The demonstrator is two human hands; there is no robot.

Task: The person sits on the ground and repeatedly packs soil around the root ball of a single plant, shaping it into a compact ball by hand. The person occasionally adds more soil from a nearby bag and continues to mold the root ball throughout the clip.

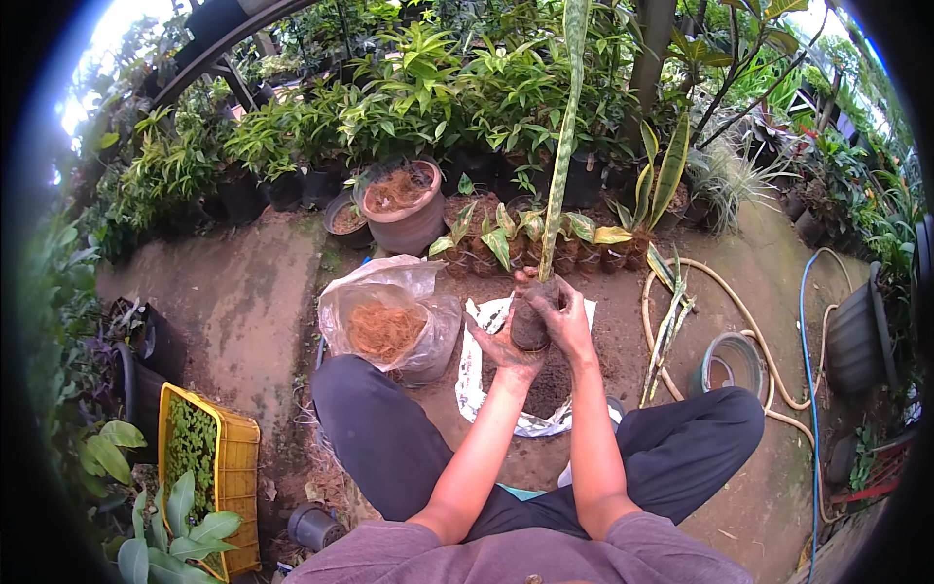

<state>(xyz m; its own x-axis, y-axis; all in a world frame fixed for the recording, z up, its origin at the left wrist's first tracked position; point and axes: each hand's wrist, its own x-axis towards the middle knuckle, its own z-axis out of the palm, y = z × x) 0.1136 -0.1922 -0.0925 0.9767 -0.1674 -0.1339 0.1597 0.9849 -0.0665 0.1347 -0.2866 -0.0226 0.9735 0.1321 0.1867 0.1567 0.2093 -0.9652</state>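
Observation:
Between my two hands is a dark ball of soil (530, 328) with a long upright snake plant leaf (564, 160) rising out of its top. My left hand (503, 343) cups the soil ball from below and the left side, palm up. My right hand (568, 317) grips its upper right side near the leaf's base. Dirt covers the fingers of both hands. Directly beneath lies an opened white plastic sack (471, 387) holding loose dark soil (549, 387). To its left stands a clear plastic bag (438, 343) filled with brown coconut fibre (385, 328).
Behind the sack runs a row of small fibre-wrapped plants (518, 252), beside a clay pot (405, 219). Cut snake plant leaves (664, 336), a beige hose (737, 292) and a bucket (732, 365) lie right. A yellow crate (237, 474) stands left, near a small black pot (314, 527).

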